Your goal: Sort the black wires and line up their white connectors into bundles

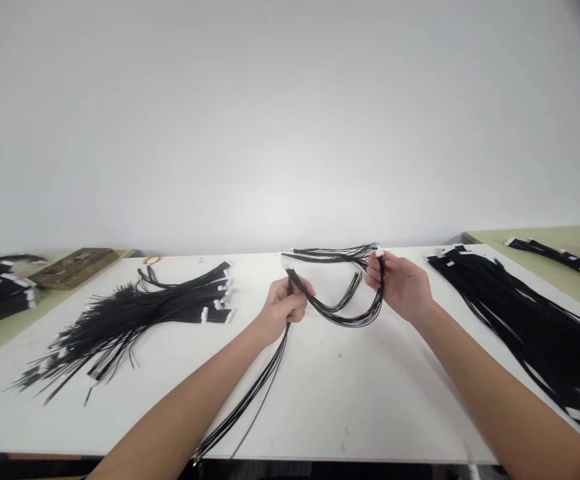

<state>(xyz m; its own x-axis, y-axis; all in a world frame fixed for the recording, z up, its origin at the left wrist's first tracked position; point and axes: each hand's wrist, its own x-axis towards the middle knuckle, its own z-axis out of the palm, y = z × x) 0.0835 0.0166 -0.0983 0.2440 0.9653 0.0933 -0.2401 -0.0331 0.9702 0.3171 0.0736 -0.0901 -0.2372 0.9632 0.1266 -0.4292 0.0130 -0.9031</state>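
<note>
Near the middle of the white tabletop, my left hand [286, 307] is closed on a bundle of thin black wires. Its loose ends trail down past the table's front edge. A black wire harness [353, 321] sags in a curve between my hands, with a white connector [380, 253] pinched in the fingers of my right hand [401, 283]. Another white connector [288, 264] shows just above my left hand. Whether the curved and trailing wires are one piece, I cannot tell. Behind my hands, more black wires [327, 257] lie on the table.
To the left lies a pile of black wire harnesses [155, 303] with white connectors. A large black harness stack [530, 320] covers the right side. An orange ring [152, 260] and a wooden block [74, 268] are at the back left. The white wall [290, 127] stands behind.
</note>
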